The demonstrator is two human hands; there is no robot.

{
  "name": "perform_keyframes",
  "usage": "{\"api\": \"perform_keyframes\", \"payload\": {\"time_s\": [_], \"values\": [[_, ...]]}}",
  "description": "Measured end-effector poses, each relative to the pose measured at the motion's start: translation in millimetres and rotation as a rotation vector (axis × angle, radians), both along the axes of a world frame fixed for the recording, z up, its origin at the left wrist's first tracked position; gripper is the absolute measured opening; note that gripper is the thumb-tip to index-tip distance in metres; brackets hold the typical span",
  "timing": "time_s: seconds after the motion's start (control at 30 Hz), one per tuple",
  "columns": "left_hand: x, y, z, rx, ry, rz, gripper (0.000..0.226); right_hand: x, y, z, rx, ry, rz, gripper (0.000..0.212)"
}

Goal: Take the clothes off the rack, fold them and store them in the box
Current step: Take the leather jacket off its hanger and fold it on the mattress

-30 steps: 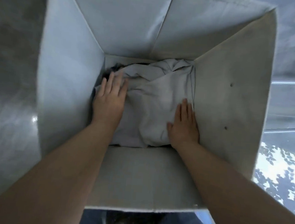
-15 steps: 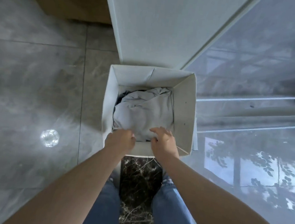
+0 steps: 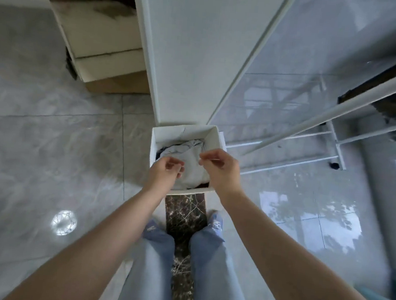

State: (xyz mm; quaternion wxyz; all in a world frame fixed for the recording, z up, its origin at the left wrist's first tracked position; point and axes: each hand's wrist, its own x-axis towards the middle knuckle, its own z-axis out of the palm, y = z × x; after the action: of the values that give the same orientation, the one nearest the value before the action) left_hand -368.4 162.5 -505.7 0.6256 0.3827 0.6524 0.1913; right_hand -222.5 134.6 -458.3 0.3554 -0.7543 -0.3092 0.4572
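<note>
A grey tiled floor (image 3: 48,148) fills the frame, with a dark marble strip (image 3: 184,211) at lower centre. On it, at centre, stands a white box (image 3: 155,143). A cardboard box (image 3: 116,84) sits at upper left, and a white rack (image 3: 295,146) stands at right. The person's shoes (image 3: 215,222) rest beside the strip.

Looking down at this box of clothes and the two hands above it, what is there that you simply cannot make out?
- Head view: the near part of the grey garment in the box is covered by the left hand and right hand.
- What lies under the garment: only dark scraps show at its edges.
- The rack: cut off by the right edge, blurred; whether clothes remain is unclear.
- The right hand's fingertips: too small to tell whether they pinch anything.
</note>
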Motion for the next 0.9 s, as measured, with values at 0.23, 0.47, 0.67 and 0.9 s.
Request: {"api": "perform_keyframes", "payload": {"time_s": [0.23, 0.47, 0.67, 0.9], "values": [[3, 12, 101, 0.201, -0.011, -0.218, 0.023, 11, -26, 115, 0.163, 0.379, -0.285, 0.009], [46, 12, 184, 0.339, -0.068, -0.503, 0.018, 38, -69, 183, 0.284, 0.578, -0.449, 0.012], [108, -9, 237, 0.355, -0.123, -0.768, 0.015, 92, -117, 223, 0.351, 0.531, -0.569, 0.014], [204, -54, 285, 0.439, -0.173, -0.908, 0.016, 175, -181, 257, 0.545, 0.453, -0.767, 0.012]]}}
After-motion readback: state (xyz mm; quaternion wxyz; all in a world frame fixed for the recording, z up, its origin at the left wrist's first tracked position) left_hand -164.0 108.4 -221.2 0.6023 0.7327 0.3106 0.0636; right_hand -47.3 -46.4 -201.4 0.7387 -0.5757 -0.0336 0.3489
